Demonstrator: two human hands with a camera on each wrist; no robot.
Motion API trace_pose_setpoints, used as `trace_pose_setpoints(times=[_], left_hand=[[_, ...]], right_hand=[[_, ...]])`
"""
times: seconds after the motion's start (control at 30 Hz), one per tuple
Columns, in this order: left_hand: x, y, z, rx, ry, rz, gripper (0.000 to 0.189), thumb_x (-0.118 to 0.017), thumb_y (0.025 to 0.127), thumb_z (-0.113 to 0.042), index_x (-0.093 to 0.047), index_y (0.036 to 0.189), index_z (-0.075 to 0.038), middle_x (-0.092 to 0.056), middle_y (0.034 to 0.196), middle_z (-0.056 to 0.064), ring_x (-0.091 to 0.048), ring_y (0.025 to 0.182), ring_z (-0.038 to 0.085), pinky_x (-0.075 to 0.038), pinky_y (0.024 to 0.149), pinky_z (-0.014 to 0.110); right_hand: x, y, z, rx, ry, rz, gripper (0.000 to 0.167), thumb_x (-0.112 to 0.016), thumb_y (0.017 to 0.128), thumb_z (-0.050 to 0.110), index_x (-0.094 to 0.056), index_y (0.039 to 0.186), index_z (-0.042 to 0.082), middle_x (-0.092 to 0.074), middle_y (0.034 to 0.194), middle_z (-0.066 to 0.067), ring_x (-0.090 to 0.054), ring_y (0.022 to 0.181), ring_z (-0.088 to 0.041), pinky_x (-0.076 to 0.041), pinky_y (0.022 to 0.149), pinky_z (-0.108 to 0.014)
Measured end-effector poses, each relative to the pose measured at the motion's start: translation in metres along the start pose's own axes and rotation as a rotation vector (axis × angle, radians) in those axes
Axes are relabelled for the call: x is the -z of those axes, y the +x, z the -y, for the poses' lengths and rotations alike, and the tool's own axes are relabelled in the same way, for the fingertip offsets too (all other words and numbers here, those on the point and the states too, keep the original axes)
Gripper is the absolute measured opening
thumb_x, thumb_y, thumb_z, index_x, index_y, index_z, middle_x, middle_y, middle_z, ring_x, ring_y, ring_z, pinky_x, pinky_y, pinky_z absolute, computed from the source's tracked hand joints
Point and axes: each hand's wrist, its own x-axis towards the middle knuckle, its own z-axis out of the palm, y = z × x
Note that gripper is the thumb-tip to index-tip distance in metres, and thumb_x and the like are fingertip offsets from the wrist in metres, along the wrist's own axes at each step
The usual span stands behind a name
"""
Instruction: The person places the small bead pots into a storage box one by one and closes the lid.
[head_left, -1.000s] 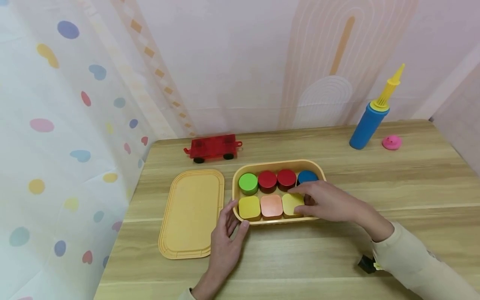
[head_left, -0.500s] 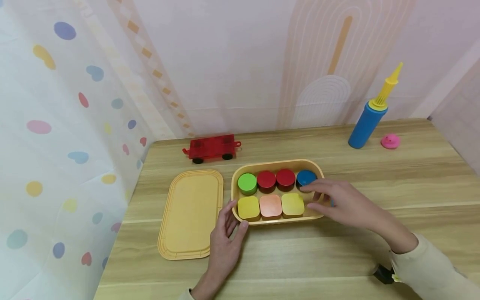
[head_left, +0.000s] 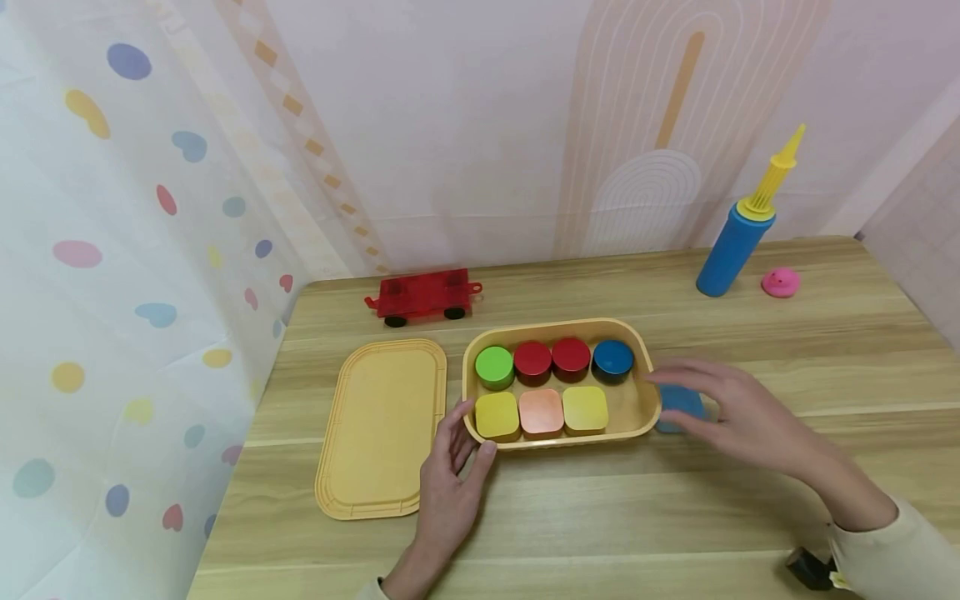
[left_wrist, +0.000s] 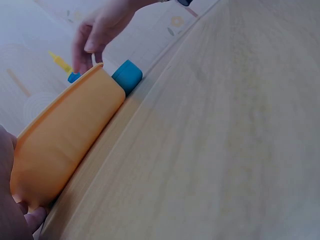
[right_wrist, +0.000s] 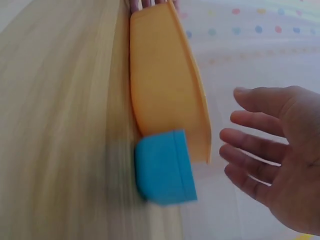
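An orange-yellow box (head_left: 633, 404) with rounded corners stands on the table, its top uncovered. Inside, the back row has a green round tub (head_left: 495, 367), two red round tubs (head_left: 533, 362) and a blue round tub (head_left: 612, 360). Along the front are a yellow square tub (head_left: 498, 415), a peach one (head_left: 541, 412) and a pale yellow one (head_left: 585, 408). My left hand (head_left: 452, 487) holds the box's front left corner between fingers and thumb. Fingers spread and holding nothing, my right hand (head_left: 750, 417) hovers over a light blue square tub (right_wrist: 162, 169) beside the box's right end.
A flat orange-yellow lid (head_left: 382, 425) lies left of the box. Behind stand a red toy wagon (head_left: 425, 296), a blue and yellow pump (head_left: 729, 250) and a pink toy duck (head_left: 782, 282). A patterned cloth (head_left: 487, 125) hangs behind the table.
My right hand has moved rightward from over the tubs to outside the box, and the light blue tub has come into view. My left hand stays at the box's corner.
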Motion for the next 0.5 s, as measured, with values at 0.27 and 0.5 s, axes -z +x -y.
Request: trace_pose_setpoints(times=[0.27, 0.5], left_hand=[[0.0, 0.0, -0.002, 0.012, -0.003, -0.005, 0.056, -0.074, 0.106, -0.003, -0.053, 0.159, -0.003, -0.05, 0.168, 0.023, -0.051, 0.152, 0.037, -0.048, 0.118, 0.025], [0.0, 0.0, -0.002, 0.026, -0.004, -0.004, 0.057, -0.074, 0.106, -0.003, -0.053, 0.159, -0.003, -0.048, 0.169, 0.022, -0.051, 0.153, 0.035, -0.048, 0.119, 0.025]], right_hand=[[0.004, -0.021, -0.018, -0.089, -0.085, 0.149, 0.076, -0.102, 0.081, 0.025, -0.069, 0.147, 0.007, -0.067, 0.143, -0.019, -0.062, 0.13, -0.045, -0.056, 0.103, -0.072], [0.007, -0.029, -0.022, -0.215, -0.069, 0.28, 0.088, -0.1, 0.084, 0.034, -0.06, 0.159, 0.011, -0.067, 0.146, -0.021, -0.066, 0.13, -0.046, -0.059, 0.102, -0.071]])
